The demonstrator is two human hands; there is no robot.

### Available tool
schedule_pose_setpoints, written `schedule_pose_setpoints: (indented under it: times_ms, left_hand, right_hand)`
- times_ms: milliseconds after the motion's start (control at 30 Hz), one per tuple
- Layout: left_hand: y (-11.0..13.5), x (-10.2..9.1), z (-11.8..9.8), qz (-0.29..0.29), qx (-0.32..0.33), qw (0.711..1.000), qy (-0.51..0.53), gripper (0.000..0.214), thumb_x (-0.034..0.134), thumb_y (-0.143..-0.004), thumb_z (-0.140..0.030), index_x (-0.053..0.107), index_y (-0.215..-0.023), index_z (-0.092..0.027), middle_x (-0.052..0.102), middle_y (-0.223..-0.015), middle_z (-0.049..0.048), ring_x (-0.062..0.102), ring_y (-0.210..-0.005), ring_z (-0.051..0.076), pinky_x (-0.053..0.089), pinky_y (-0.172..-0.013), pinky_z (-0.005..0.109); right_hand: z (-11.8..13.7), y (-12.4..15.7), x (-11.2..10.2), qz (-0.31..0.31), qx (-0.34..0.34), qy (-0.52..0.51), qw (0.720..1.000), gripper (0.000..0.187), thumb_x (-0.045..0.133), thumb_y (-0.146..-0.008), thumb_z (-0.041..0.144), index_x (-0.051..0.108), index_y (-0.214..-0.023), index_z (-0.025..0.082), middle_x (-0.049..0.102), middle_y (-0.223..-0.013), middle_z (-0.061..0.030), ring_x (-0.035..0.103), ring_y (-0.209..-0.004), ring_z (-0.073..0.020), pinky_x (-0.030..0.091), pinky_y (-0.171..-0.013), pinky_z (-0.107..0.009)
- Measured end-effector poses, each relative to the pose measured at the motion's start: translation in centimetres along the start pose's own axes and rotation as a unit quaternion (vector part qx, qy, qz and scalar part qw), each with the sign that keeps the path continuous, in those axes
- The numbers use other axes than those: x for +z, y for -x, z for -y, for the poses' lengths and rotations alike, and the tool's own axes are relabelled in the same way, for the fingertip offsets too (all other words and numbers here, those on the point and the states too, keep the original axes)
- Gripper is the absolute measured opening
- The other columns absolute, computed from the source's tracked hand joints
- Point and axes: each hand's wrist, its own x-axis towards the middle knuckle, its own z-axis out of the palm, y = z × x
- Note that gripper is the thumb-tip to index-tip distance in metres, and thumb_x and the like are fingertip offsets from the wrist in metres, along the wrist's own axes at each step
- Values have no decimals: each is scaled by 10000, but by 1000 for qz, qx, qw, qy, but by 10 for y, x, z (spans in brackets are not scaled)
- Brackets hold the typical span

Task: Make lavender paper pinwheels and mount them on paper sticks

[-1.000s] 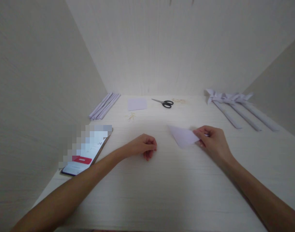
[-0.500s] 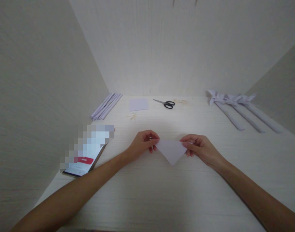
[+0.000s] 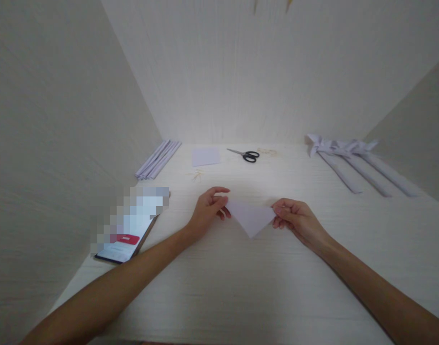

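Between my hands a piece of white paper (image 3: 251, 220), folded to a triangle, is held up over the table with its point toward me. My left hand (image 3: 209, 206) pinches its left corner between thumb and a finger, with the index finger raised off it. At the opposite corner, my right hand (image 3: 293, 214) is closed, thumb on top of the paper. Beyond them lie a pair of scissors (image 3: 246, 155) with black handles and a flat stack or sheet of square white paper (image 3: 205, 156).
At the back left lie several rolled paper sticks (image 3: 158, 159). Three paper sticks with folded, winged tops (image 3: 349, 148) lie at the back right. A lit phone (image 3: 133, 230) is beside my left forearm. Rubber bands (image 3: 268, 152) and thin yellowish bits (image 3: 196, 174) are near the back.
The folded paper has shifted slightly left and away from me. My left hand has moved the same way, its index finger lifting; my right hand grips nearer the corner tip.
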Motion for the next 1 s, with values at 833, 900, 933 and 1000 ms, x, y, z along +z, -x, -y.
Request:
schedule_pose_setpoints:
  times_ms: [833, 900, 933, 1000]
  left_hand:
    - [14, 19, -1, 87, -30, 992, -91, 389, 619, -629, -299, 534, -969, -131, 561, -704, 7, 494, -540, 89, 387, -464, 197]
    - [15, 20, -2, 96, -27, 991, -90, 418, 621, -627, -297, 521, -998, -132, 551, -712, 6, 499, -591, 99, 399, -519, 207]
    - [15, 20, -3, 101, -31, 990, -89, 424, 615, -634, -309, 515, -1007, -133, 541, -699, 1, 491, -590, 98, 394, -524, 208]
    - [16, 19, -4, 108, -34, 990, -85, 415, 580, -665, -352, 509, -1012, -135, 526, -687, -1, 471, -576, 92, 377, -517, 204]
  right_hand:
    - [-8, 24, 36, 46, -258, 442, 858, 450, 604, -688, 298, 497, -1116, 209, 581, -1041, -75, 568, -824, -175, 493, -648, -292]
    - [-9, 24, 37, 61, -258, 455, 850, 476, 617, -678, 316, 499, -1122, 190, 584, -1032, -83, 562, -848, -184, 484, -664, -293]
    - [-9, 24, 37, 67, -254, 459, 849, 485, 622, -674, 323, 503, -1121, 176, 591, -1010, -87, 561, -840, -185, 481, -661, -293]
    - [-8, 24, 38, 74, -244, 464, 848, 501, 630, -666, 336, 511, -1115, 148, 605, -945, -90, 562, -790, -179, 476, -646, -290]
